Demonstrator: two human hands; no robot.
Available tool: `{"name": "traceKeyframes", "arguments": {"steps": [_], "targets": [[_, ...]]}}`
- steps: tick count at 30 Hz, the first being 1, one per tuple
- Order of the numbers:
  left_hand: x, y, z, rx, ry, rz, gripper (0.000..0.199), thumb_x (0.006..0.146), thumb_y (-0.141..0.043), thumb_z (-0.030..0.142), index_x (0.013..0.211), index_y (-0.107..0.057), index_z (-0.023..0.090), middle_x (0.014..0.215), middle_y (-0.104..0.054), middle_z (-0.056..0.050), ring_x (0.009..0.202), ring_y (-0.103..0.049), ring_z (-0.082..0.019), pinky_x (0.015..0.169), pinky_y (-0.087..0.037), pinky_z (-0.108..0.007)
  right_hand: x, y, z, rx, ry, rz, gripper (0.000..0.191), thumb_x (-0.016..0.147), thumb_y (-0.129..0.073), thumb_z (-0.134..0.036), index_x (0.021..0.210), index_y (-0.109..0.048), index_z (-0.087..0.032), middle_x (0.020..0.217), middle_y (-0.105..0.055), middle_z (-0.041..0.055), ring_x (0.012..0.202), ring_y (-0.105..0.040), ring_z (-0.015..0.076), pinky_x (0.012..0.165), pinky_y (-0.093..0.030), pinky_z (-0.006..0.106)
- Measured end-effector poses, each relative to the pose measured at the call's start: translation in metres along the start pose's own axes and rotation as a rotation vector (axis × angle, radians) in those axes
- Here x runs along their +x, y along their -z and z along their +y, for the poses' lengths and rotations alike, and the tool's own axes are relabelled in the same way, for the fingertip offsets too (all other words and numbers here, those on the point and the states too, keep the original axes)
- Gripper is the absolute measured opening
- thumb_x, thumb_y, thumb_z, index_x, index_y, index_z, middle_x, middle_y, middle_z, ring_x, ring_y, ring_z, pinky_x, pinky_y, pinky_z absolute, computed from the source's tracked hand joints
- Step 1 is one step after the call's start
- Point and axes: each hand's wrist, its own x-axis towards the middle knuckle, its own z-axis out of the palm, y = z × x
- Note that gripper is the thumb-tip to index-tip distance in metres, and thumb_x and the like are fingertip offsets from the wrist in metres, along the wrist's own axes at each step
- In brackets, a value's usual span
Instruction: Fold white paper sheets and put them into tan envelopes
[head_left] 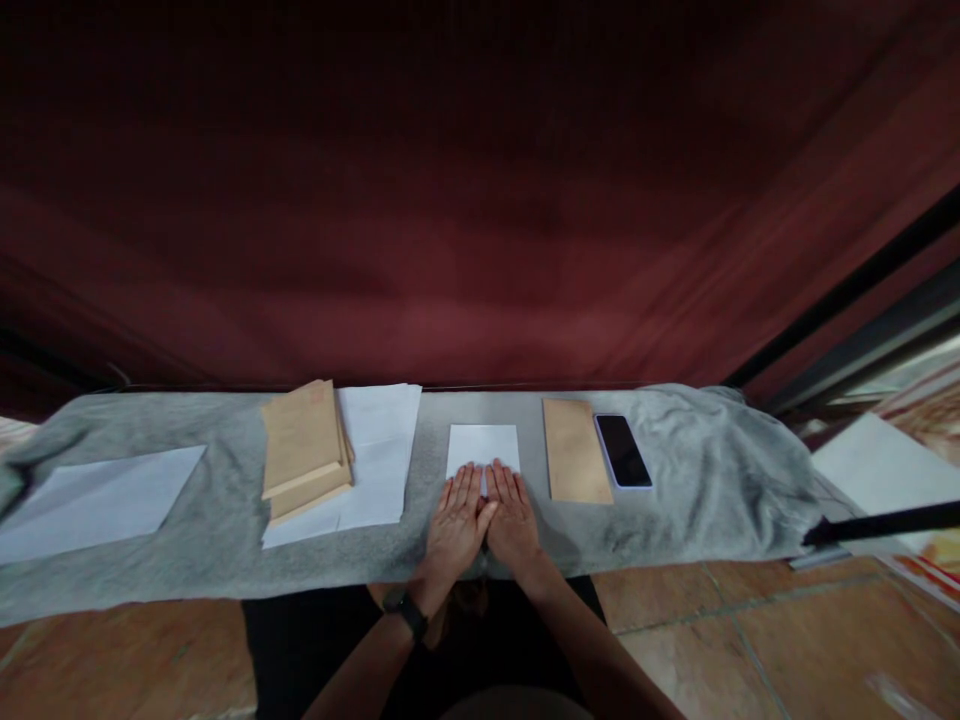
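Observation:
A small white sheet of paper point(484, 442), possibly folded, lies on the grey cloth in front of me. My left hand point(456, 520) rests flat on its near part, fingers stretched forward. Beside it my right hand point(513, 515) presses flat on the same paper, and the thumbs meet in the middle. Both hands cover the paper's near edge. Just right of them lies a brown envelope point(577, 452). Left of my hands is a stack of white paper point(380, 455), partly under several brown envelopes point(304, 440).
A phone point(623, 451) lies right of the single envelope. Another white sheet point(105, 500) is at the far left. The grey cloth point(697, 480) covers a narrow table against a dark red surface point(480, 250). A black bar point(885, 524) juts in at the right.

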Motion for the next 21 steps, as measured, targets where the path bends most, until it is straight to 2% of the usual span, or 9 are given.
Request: {"name": "traceKeyframes", "arguments": {"steps": [5, 10, 15, 18, 21], "targets": [[-0.012, -0.001, -0.012, 0.024, 0.073, 0.037, 0.064, 0.104, -0.035, 0.046, 0.156, -0.038, 0.009, 0.160, -0.041, -0.018, 0.151, -0.035, -0.029, 0.123, -0.032, -0.050, -0.008, 0.007, 0.009, 0.010, -0.045, 0.054, 0.059, 0.103, -0.044, -0.030, 0.157, -0.036, -0.009, 0.160, -0.041, 0.0158, 0.148, -0.039, 0.0280, 0.121, -0.033, 0.048], [-0.018, 0.002, -0.014, 0.012, 0.146, 0.058, 0.062, 0.104, -0.036, 0.042, 0.157, -0.036, 0.010, 0.160, -0.040, -0.018, 0.150, -0.036, -0.030, 0.122, -0.032, -0.051, -0.021, 0.010, 0.018, 0.007, -0.070, 0.111, 0.060, 0.105, -0.042, -0.033, 0.158, -0.033, -0.008, 0.156, -0.045, 0.0187, 0.145, -0.044, 0.0300, 0.119, -0.035, 0.048], [-0.023, 0.005, -0.017, 0.020, 0.210, 0.045, 0.061, 0.103, -0.037, 0.039, 0.154, -0.040, 0.005, 0.159, -0.041, -0.020, 0.151, -0.035, -0.031, 0.123, -0.031, -0.051, -0.034, 0.015, 0.021, -0.011, -0.081, 0.125, 0.059, 0.105, -0.041, -0.033, 0.156, -0.036, -0.004, 0.155, -0.046, 0.0210, 0.145, -0.044, 0.0316, 0.118, -0.036, 0.049], [-0.024, 0.009, -0.013, 0.039, 0.240, 0.036, 0.061, 0.103, -0.036, 0.036, 0.153, -0.040, 0.003, 0.159, -0.040, -0.021, 0.151, -0.034, -0.033, 0.123, -0.029, -0.054, -0.041, 0.021, 0.021, -0.014, -0.091, 0.120, 0.057, 0.106, -0.040, -0.032, 0.155, -0.038, -0.004, 0.155, -0.046, 0.0212, 0.145, -0.043, 0.0321, 0.118, -0.036, 0.050], [-0.021, 0.013, 0.001, 0.032, 0.175, 0.024, 0.058, 0.104, -0.032, 0.034, 0.156, -0.037, 0.010, 0.164, -0.033, -0.016, 0.154, -0.027, -0.030, 0.125, -0.025, -0.054, -0.043, 0.026, 0.017, 0.003, -0.112, 0.108, 0.055, 0.106, -0.038, -0.031, 0.155, -0.039, -0.005, 0.157, -0.044, 0.0199, 0.146, -0.043, 0.0316, 0.119, -0.036, 0.051]]}}
